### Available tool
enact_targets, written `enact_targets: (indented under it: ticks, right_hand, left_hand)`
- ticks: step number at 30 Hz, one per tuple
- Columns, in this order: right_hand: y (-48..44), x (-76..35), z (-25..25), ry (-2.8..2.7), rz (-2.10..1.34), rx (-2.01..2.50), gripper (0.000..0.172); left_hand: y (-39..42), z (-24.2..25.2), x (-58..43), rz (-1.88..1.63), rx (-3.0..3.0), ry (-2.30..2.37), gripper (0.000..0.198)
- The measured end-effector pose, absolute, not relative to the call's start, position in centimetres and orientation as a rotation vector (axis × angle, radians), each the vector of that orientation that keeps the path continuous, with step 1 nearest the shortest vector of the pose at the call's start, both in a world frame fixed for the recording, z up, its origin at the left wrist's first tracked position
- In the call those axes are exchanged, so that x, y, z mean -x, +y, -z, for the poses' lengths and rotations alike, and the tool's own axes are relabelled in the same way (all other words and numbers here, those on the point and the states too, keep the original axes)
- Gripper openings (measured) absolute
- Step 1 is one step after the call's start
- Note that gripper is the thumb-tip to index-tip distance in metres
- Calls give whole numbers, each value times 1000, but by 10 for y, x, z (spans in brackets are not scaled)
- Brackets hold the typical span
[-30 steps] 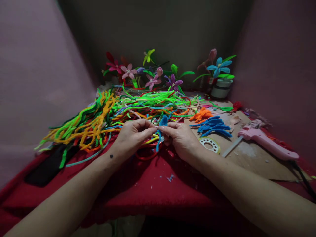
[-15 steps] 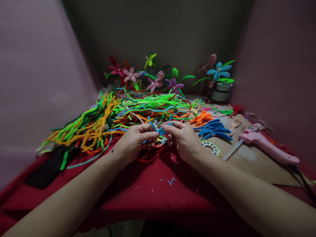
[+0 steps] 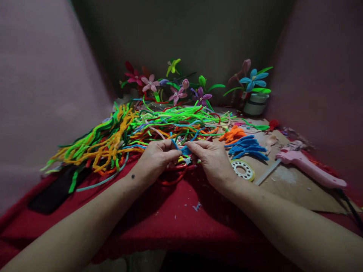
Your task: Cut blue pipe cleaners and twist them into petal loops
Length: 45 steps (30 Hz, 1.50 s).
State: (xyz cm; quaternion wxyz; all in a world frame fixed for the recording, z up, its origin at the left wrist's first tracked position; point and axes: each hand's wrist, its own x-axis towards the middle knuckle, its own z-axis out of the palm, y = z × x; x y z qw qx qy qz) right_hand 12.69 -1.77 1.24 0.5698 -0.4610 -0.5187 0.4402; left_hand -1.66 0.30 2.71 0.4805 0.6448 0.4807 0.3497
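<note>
My left hand (image 3: 155, 158) and my right hand (image 3: 211, 158) meet over a red cloth (image 3: 176, 211), both pinched on a short blue pipe cleaner (image 3: 184, 150) held between their fingertips. The blue piece is bent and mostly hidden by my fingers. Just below my hands lie red-handled scissors (image 3: 172, 174). A large heap of loose pipe cleaners (image 3: 133, 130) in green, orange, yellow and other colours spreads behind and left of my hands.
Right of my hands lie a tape roll (image 3: 242, 169), a bundle of folded blue pieces (image 3: 247, 147), orange pieces (image 3: 233, 133), and a pink glue gun (image 3: 307, 166) on brown cardboard (image 3: 289, 185). Finished pipe-cleaner flowers (image 3: 176, 85) stand at the back, some in a white pot (image 3: 255, 104).
The blue pipe cleaner stood up as a loop between my fingers a second ago; now it is lower and folded smaller between both pinches. My hands stayed in nearly the same place.
</note>
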Motion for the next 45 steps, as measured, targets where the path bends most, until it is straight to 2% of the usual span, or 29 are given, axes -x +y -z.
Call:
enact_targets:
  ticks: [7,12,16,21,29,35,45]
  right_hand:
    - [-15,-126,-10,-1136,-1122,1018,17]
    - [-14,-128,-10,-1120,-1236,1041,19]
    - [-15,-128,-10,-1244,-1132,1137,11]
    - [-16,-126,-9,-1313,-1035,1168,13]
    - [-15,-126,-9,-1280,-1052,1124,9]
    - [-14,-127,0,-1252,-1077,1084,8]
    - [-14,-126,-3,-1264,-1027,1057,6]
  left_hand:
    - [5,-26,21,-892,-1544,1142,11]
    - [5,-27,24,-876,-1595,1167,10]
    - [1,-30,19,-831,-1707,1221,13]
    - [-6,-30,13,-902,-1808,1293,18]
    - [-5,-24,15,-900,-1923,1276,21]
    - [-4,-17,16,-971,-2106,1244,16]
    - [-7,-28,14,-883,-1683,1122,19]
